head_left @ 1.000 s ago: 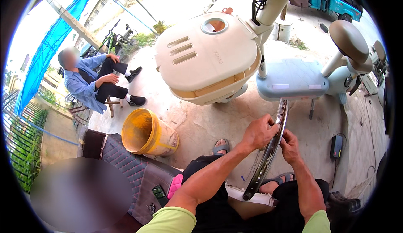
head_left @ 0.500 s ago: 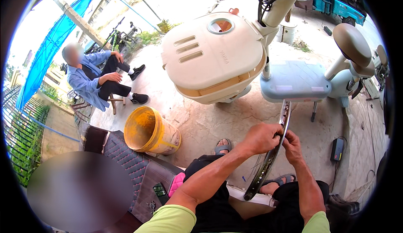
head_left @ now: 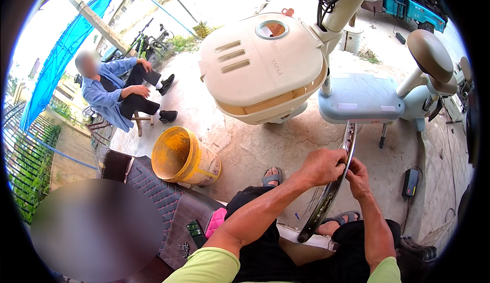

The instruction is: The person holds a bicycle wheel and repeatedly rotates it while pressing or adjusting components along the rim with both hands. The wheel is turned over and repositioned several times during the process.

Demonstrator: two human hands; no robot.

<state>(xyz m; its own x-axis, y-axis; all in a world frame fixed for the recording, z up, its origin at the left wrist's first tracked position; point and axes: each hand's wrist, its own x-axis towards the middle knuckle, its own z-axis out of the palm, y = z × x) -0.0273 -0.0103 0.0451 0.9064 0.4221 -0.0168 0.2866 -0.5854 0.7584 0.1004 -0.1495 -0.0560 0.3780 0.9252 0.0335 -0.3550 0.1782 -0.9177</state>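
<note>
Cream plastic dominates: a scooter [head_left: 265, 63] fills 12 o'clock, its big rounded front cover tipped toward the camera and a pale blue footboard [head_left: 360, 99] running off to 2 o'clock, seat post further right. Looks parked close, likely so parts stay within reach. Concrete floor [head_left: 255, 150] underneath, cracked and bare in patches. At 9 o'clock a second person [head_left: 120, 92] in blue sits on a low stool, well apart, hands on own knees, not involved. A yellow bucket [head_left: 184, 156] lies tipped on its side at 8 o'clock of centre, mouth open toward the camera, near a dark quilted seat cushion [head_left: 153, 191]. A small black box [head_left: 410, 182] with a cable rests on the floor at 3 o'clock. Main item: a thin metal wheel rim [head_left: 332, 191], held edge-on and near upright between the knees, lower end resting low by the sandalled feet, upper end near the footboard; that stance braces it and puts the rim edge at working height. Left hand [head_left: 321, 166] is wrapped closed around the rim's upper part from the left, steadying it. Right hand [head_left: 359, 173] pinches the same stretch from the right, fingertips tight on the edge, touching the left hand. Can't tell whether anything small sits between the fingers.
</note>
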